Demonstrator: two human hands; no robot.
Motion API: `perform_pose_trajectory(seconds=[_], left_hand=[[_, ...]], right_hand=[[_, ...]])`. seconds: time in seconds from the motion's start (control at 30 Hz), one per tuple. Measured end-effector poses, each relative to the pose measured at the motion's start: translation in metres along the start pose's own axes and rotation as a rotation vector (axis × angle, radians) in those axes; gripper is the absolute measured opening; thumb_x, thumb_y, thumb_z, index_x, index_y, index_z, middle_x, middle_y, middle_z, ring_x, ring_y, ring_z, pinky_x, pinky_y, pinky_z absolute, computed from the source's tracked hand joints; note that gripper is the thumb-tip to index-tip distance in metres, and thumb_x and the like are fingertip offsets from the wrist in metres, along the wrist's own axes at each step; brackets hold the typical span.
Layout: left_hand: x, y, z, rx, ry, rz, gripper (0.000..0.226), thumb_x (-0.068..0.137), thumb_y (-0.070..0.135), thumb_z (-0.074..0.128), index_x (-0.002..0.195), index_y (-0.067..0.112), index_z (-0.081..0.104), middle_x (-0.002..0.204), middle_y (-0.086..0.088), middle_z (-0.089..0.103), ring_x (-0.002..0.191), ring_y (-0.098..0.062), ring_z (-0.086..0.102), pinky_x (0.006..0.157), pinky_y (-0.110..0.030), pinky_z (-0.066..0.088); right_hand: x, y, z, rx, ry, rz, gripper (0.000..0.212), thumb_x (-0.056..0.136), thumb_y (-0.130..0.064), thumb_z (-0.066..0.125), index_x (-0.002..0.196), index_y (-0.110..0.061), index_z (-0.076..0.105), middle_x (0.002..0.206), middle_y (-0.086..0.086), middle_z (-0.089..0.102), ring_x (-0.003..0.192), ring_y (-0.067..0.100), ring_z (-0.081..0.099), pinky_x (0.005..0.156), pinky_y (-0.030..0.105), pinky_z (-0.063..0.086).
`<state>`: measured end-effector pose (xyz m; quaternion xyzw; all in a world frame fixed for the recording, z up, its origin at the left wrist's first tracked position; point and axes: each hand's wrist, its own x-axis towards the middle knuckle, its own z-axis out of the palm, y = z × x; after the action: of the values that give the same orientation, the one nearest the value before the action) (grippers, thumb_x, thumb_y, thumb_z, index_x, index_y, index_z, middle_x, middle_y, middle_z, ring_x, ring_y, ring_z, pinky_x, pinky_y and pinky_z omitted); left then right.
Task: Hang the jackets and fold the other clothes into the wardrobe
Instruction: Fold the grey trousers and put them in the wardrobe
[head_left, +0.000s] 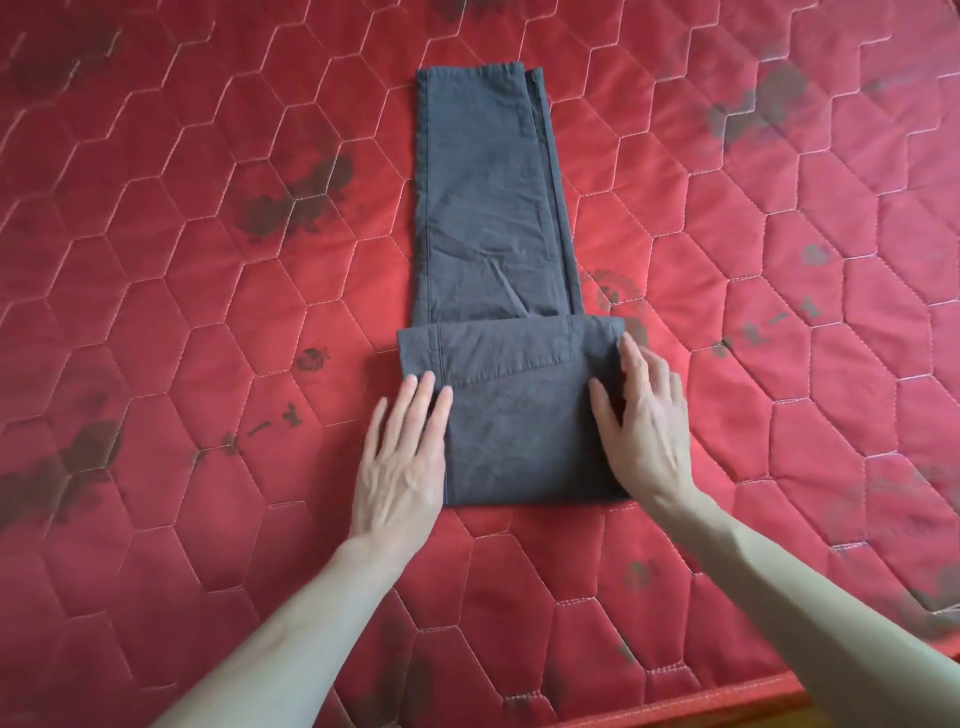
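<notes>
**Trousers partway folded on the mattress**

A person is folding a pair of dark grey trousers (488, 218) on a red quilted mattress (182, 260). Judging from how the cloth is lying, the job is sitting at a middle stage: the legs are already laid one over the other into a single long strip, and the end nearest the person is turned over into a thick folded section (519, 415). The rest of the strip is running away toward 12 o'clock, unfolded, with the cuffs at the far end. At least one more fold is probably remaining before the bundle is compact enough to carry. No wardrobe, jacket or other garment is showing here, so how much of the wider task is done cannot be told.

At 7 o'clock of the folded section, the left hand (402, 467) is lying flat, its fingers (423, 400) straight and released, gripping nothing. It is resting along the left edge of the fold, partly on the cloth and partly on the mattress.

In the middle, the folded section is lying between the two hands, touching both, its near edge at 6 o'clock.

At 4 o'clock of the section, the right hand (647, 431) is pressing on the right edge, fingers (631, 358) slightly spread and relaxed, reaching toward the upper right corner of the fold. It is not pinching the cloth as far as can be seen, though slight blur is softening the fingertips.
</notes>
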<state>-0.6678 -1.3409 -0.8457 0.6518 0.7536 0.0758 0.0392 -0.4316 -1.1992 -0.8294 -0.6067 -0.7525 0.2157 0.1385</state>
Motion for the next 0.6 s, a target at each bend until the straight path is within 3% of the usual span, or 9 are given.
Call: perform_pose_trajectory(seconds=[0.1, 0.17, 0.23, 0.43, 0.6], left_hand=[[-0.007, -0.011, 0.0, 0.022, -0.125, 0.203, 0.069, 0.107, 0.044, 0.037, 0.165, 0.011, 0.019, 0.174, -0.009, 0.009, 0.161, -0.025, 0.01, 0.127, -0.051, 0.021], [-0.009, -0.017, -0.001, 0.032, -0.19, 0.29, 0.085, 0.102, 0.06, 0.042, 0.166, 0.01, 0.016, 0.174, -0.011, 0.006, 0.161, -0.027, 0.008, 0.128, -0.05, 0.019], [-0.009, -0.019, -0.003, 0.047, -0.229, 0.324, 0.099, 0.094, 0.066, 0.05, 0.165, 0.007, 0.015, 0.174, -0.015, 0.004, 0.161, -0.03, 0.006, 0.128, -0.05, 0.019], [-0.005, 0.001, -0.013, 0.11, -0.341, 0.28, 0.095, 0.087, 0.048, 0.053, 0.162, 0.001, 0.022, 0.17, -0.028, 0.006, 0.159, -0.042, 0.006, 0.124, -0.056, 0.028], [-0.004, 0.032, -0.019, 0.176, -0.397, 0.155, 0.091, 0.087, 0.029, 0.055, 0.163, -0.001, 0.015, 0.167, -0.036, 0.0, 0.156, -0.052, 0.004, 0.123, -0.06, 0.024]], right_hand=[[-0.014, 0.016, -0.001, -0.254, 0.04, -0.331, 0.061, 0.107, -0.039, 0.047, 0.161, -0.012, 0.037, 0.169, 0.013, 0.03, 0.158, 0.031, 0.026, 0.126, 0.053, 0.025], [-0.022, 0.027, 0.002, -0.313, -0.061, -0.51, 0.067, 0.108, -0.052, 0.037, 0.162, -0.012, 0.035, 0.172, 0.013, 0.022, 0.16, 0.028, 0.017, 0.127, 0.054, 0.022], [-0.03, 0.034, 0.007, -0.32, -0.179, -0.567, 0.08, 0.106, -0.064, 0.033, 0.165, -0.01, 0.025, 0.173, 0.015, 0.014, 0.161, 0.029, 0.011, 0.128, 0.052, 0.021], [-0.031, 0.039, 0.01, -0.284, -0.262, -0.593, 0.109, 0.091, -0.078, 0.052, 0.166, -0.009, 0.014, 0.173, 0.021, 0.003, 0.162, 0.035, 0.002, 0.129, 0.053, 0.017], [-0.027, 0.046, 0.003, -0.34, -0.283, -0.697, 0.109, 0.086, -0.073, 0.059, 0.166, -0.012, 0.018, 0.173, 0.019, 0.009, 0.161, 0.037, 0.006, 0.128, 0.054, 0.019]])
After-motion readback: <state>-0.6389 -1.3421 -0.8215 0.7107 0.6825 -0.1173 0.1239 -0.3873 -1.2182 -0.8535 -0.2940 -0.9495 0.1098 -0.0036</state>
